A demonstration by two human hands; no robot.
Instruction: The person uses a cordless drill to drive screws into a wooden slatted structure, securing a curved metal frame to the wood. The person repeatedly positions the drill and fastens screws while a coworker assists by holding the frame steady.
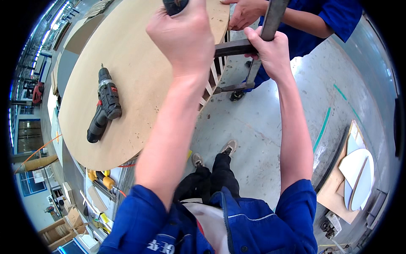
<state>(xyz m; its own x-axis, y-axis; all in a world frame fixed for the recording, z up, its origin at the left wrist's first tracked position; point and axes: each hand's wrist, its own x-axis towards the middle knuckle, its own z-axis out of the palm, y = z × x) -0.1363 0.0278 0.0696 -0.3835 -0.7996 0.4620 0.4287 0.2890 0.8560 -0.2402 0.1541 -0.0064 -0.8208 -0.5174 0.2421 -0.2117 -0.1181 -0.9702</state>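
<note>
My left hand (184, 40) is a closed fist above the wooden panel, wrapped round a dark round-ended handle (175, 6); the rest of that tool is hidden. My right hand (271, 53) grips the steel bar clamp (273, 19) near its dark sliding arm (235, 48). That arm reaches toward the panel's edge, its inner end hidden behind my left wrist. Lower down, the clamp's other jaw (232, 88) lies by the slatted underside. On the large, curved tan panel (139, 55) rests a black cordless drill (107, 103), left of my left forearm.
A co-worker's hand (245, 13) touches the panel's edge just beyond my right hand. White and tan board offcuts (357, 178) are stacked at the right. Yellow-handled tools (108, 181) lie below the panel at left, and an orange hose (42, 148) runs beyond it.
</note>
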